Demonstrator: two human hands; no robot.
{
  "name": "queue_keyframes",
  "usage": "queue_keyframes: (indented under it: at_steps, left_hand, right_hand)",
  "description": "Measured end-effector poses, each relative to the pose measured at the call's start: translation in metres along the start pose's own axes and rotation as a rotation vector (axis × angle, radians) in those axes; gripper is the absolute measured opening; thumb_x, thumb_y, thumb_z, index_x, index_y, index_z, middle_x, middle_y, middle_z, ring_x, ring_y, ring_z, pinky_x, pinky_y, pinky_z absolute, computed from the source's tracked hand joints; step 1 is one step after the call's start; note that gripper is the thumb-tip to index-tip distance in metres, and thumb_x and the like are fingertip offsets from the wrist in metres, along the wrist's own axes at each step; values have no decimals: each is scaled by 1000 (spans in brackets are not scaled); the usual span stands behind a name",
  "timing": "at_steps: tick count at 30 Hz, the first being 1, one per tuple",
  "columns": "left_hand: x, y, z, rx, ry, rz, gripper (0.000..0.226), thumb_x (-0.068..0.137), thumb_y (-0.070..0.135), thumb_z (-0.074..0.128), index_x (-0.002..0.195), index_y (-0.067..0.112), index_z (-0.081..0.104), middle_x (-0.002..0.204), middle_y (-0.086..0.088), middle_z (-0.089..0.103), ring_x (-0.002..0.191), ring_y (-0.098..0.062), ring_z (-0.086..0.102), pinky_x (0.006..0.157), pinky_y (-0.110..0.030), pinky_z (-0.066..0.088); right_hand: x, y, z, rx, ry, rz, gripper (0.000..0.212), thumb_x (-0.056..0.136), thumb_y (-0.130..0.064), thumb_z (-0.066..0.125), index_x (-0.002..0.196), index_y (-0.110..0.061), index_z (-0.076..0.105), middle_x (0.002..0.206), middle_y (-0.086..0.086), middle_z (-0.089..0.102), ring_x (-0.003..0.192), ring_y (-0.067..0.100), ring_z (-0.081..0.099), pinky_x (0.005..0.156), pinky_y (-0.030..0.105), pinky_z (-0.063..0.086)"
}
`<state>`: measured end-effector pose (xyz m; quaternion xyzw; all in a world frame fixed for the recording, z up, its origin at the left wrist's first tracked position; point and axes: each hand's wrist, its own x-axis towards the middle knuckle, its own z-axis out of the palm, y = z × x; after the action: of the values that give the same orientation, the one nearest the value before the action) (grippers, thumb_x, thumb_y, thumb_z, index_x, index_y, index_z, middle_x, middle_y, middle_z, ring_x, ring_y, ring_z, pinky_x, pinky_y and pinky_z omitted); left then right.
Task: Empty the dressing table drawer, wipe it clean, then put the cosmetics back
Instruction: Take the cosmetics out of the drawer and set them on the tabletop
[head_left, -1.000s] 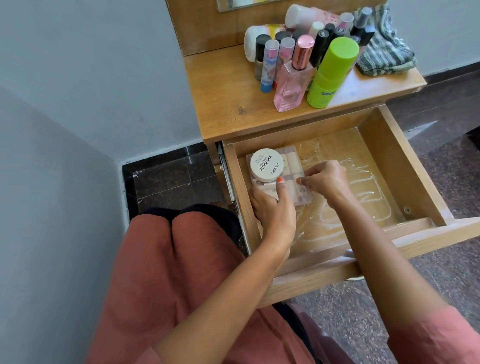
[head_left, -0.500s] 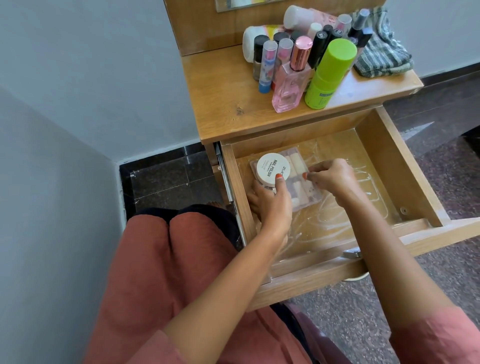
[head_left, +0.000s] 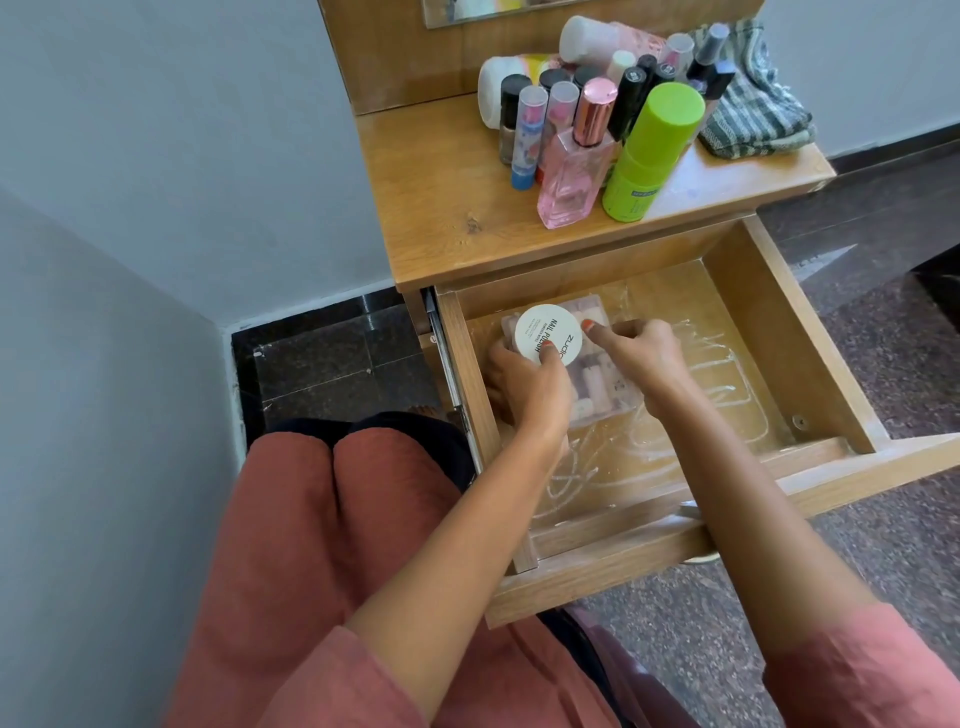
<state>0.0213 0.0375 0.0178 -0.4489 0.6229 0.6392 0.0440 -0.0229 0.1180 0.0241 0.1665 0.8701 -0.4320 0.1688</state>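
Note:
The wooden drawer (head_left: 769, 332) stands pulled out, its floor lined with clear plastic sheet (head_left: 701, 395). In its back left corner lies a clear plastic case (head_left: 608, 384) of small pale items, with a round white nail polish remover tub (head_left: 549, 335) on top. My left hand (head_left: 524, 389) grips the tub and the case's left side. My right hand (head_left: 639, 353) holds the case's right edge, one finger touching the tub. On the table top stand several cosmetics: a pink perfume bottle (head_left: 574, 171), a green bottle (head_left: 649, 150), nail polishes (head_left: 524, 135).
A checked cloth (head_left: 753, 119) lies at the table top's back right. A grey wall is on the left, dark stone floor (head_left: 337, 364) beside the drawer. My knees in red fabric (head_left: 322, 519) are just left of the drawer front.
Both hands have pushed the case and tub farther back into the drawer's left corner. My right forefinger now reaches onto the tub.

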Motion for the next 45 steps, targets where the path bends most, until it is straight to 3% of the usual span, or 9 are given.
queue_keyframes:
  at_steps: [4,10,13,15,23,32,36,40,45]
  left_hand:
    - [-5,2,-4,-64,-39,48,40,89,16,55,123,15,35,118,-7,54,108,-22,51,85,-33,46]
    - [-14,5,-10,-39,-63,119,37,87,18,58,117,18,37,115,-3,54,108,-20,51,88,-36,49]
    - [-19,9,-14,-54,-105,147,33,87,22,59,111,21,37,104,4,51,94,-14,52,74,-27,46]
    - [-24,12,-17,-77,-133,156,34,86,23,60,111,22,37,102,6,50,90,-11,52,69,-23,44]
    - [-47,15,-36,-161,-194,202,35,83,24,65,107,23,39,113,1,54,96,-9,56,84,-31,52]
    - [-64,26,-68,-291,-135,308,32,79,23,70,87,32,40,111,-2,55,101,-11,56,80,-26,50]
    - [-66,36,-83,-348,-106,304,32,78,23,70,88,30,41,117,-8,55,112,-20,53,92,-38,50]
    - [-58,46,-96,-431,-91,292,31,79,23,69,94,26,42,106,-2,58,94,-9,58,72,-20,51]
    - [-41,63,-113,-473,-39,271,30,79,22,69,88,30,41,115,-10,56,94,-14,59,71,-27,54]
  right_hand:
    - [1,2,-4,-4,-10,63,46,80,-29,66,49,-15,35,48,-1,29,46,17,26,44,28,17]
    - [-4,4,-15,54,-7,60,38,77,-29,71,56,-6,48,52,2,31,52,17,26,49,26,20]
    - [-10,3,-24,122,19,9,37,77,-28,73,79,8,65,76,26,57,69,19,43,59,28,33]
    - [-16,1,-30,148,27,-5,29,76,-28,74,82,-1,66,88,15,64,76,14,52,58,23,36]
    - [-44,-9,-49,206,19,11,18,74,-29,75,78,-15,64,79,-5,60,73,10,52,60,26,41]
    - [-81,-36,-47,279,-2,-43,16,73,-27,75,75,-17,63,85,7,65,75,16,62,66,35,52]
    - [-93,-52,-40,294,-6,-94,14,73,-25,75,70,-18,63,82,8,64,78,20,61,67,34,49]
    - [-97,-70,-30,292,2,-156,16,74,-22,75,62,-23,64,68,0,64,72,19,62,67,35,53]
    - [-91,-90,-2,280,18,-196,8,76,-18,73,84,-19,71,80,4,68,78,21,64,77,50,56]
